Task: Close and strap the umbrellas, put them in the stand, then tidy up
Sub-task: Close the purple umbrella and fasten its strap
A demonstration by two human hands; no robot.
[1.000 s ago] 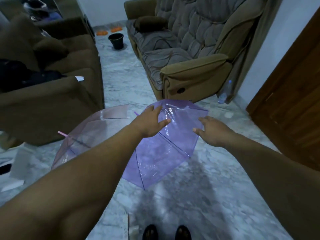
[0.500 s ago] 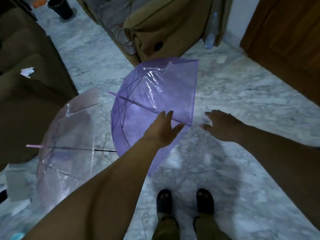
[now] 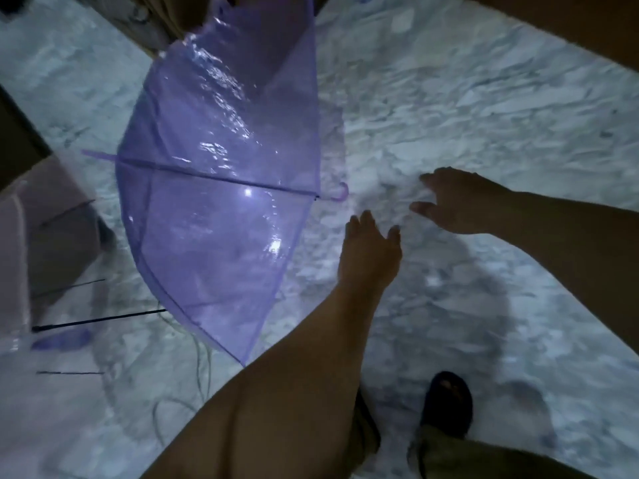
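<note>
An open, see-through purple umbrella point(image 3: 221, 174) lies on its side on the marble floor, its small curved purple handle point(image 3: 339, 194) poking out at its right edge. A second open umbrella, pale pink point(image 3: 41, 236), lies at the far left, partly cut off by the frame. My left hand point(image 3: 370, 250) hovers with relaxed fingers just below and right of the purple handle, touching nothing. My right hand point(image 3: 456, 202) reaches in from the right, fingers spread, a short way from the handle and holding nothing.
A sofa's base point(image 3: 166, 19) stands at the top left behind the purple umbrella. A wooden door point(image 3: 570, 25) fills the top right corner. My sandalled feet point(image 3: 446, 406) are at the bottom. Thin cords point(image 3: 200, 368) trail on the floor beside the umbrellas.
The camera has tilted down and closer. My left hand has come off the purple canopy and now hovers beside the handle; my right hand has moved in toward the handle too.
</note>
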